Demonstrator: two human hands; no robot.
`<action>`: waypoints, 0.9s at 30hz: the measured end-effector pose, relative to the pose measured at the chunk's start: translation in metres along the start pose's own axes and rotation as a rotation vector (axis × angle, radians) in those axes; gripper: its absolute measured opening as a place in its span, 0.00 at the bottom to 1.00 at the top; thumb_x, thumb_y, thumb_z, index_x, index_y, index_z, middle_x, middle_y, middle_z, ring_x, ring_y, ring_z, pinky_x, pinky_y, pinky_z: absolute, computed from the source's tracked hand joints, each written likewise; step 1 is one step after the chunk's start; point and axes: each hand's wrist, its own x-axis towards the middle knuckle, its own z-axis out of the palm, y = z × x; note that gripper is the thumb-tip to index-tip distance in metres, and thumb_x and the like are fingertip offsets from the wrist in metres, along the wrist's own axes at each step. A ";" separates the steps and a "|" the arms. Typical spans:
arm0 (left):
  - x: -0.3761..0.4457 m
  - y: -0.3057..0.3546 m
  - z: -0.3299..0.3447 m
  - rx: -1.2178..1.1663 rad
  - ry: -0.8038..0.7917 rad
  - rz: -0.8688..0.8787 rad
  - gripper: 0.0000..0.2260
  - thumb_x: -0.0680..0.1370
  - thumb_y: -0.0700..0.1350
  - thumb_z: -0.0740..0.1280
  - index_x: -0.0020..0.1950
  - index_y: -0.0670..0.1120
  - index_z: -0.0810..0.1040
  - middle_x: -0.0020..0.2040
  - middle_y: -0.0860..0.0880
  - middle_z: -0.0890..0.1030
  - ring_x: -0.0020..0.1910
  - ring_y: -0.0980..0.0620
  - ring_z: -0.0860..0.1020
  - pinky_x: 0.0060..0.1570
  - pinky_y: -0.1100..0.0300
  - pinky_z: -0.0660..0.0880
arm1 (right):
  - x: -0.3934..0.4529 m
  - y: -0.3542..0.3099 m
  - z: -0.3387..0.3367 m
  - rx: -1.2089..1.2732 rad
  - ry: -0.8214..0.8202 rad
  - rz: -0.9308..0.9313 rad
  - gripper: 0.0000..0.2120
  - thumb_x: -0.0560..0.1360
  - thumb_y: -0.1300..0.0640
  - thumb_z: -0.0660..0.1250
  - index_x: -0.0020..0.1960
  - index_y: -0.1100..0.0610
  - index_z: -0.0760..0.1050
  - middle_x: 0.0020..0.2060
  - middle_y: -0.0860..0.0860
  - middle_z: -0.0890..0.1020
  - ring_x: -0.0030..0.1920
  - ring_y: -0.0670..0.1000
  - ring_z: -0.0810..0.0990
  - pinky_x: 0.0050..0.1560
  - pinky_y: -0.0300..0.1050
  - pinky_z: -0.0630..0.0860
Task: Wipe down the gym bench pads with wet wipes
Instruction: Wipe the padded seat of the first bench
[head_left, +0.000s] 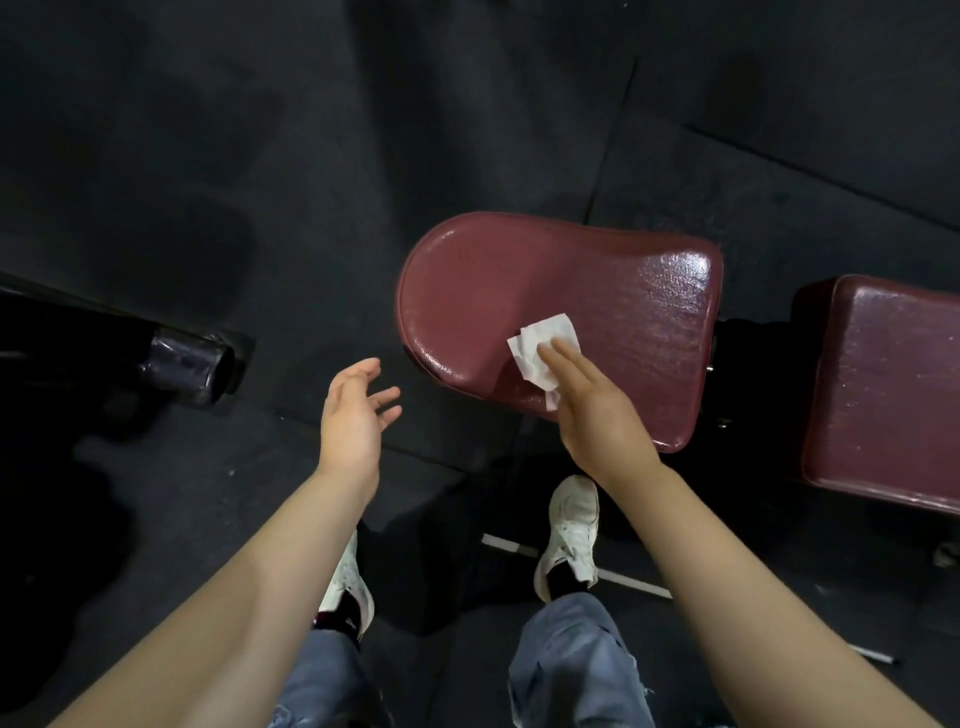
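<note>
The dark red seat pad (561, 312) of the gym bench is the landmark here. A white wet wipe (540, 349) lies flat on the near part of this pad, close to its front edge. The right hand (597, 410) presses on the wipe with straight fingers held together, and the fingertips cover the near corner of the wipe. The left hand (353, 415) is in the air to the left of the pad, over the black floor (260, 182); its fingers are spread and relaxed, and it holds nothing. To the right of the seat pad, with a gap between them, is a second red pad (883, 389). Below the pad are two white shoes (569, 535) and blue jeans (571, 665). Far left of the pad is a black tube end (187, 364).
</note>
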 end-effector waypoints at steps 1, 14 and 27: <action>0.000 -0.001 0.000 -0.002 0.001 -0.005 0.12 0.79 0.48 0.58 0.56 0.55 0.79 0.60 0.55 0.79 0.54 0.53 0.82 0.48 0.59 0.78 | 0.003 0.005 -0.005 -0.090 -0.016 -0.052 0.25 0.72 0.73 0.66 0.68 0.60 0.74 0.67 0.57 0.75 0.61 0.61 0.78 0.55 0.53 0.78; 0.021 0.004 -0.009 -0.035 -0.005 -0.044 0.11 0.82 0.47 0.58 0.59 0.52 0.78 0.60 0.54 0.79 0.54 0.52 0.82 0.51 0.59 0.78 | 0.083 -0.014 0.013 -0.470 -0.342 -0.818 0.06 0.74 0.54 0.70 0.50 0.54 0.80 0.45 0.49 0.82 0.48 0.54 0.80 0.49 0.47 0.72; 0.043 0.003 -0.009 -0.055 0.017 -0.069 0.12 0.82 0.47 0.57 0.58 0.52 0.79 0.60 0.53 0.80 0.54 0.51 0.82 0.49 0.59 0.77 | 0.219 -0.066 0.035 -0.571 -0.097 -0.206 0.10 0.74 0.59 0.59 0.53 0.55 0.75 0.47 0.53 0.80 0.46 0.59 0.80 0.43 0.49 0.67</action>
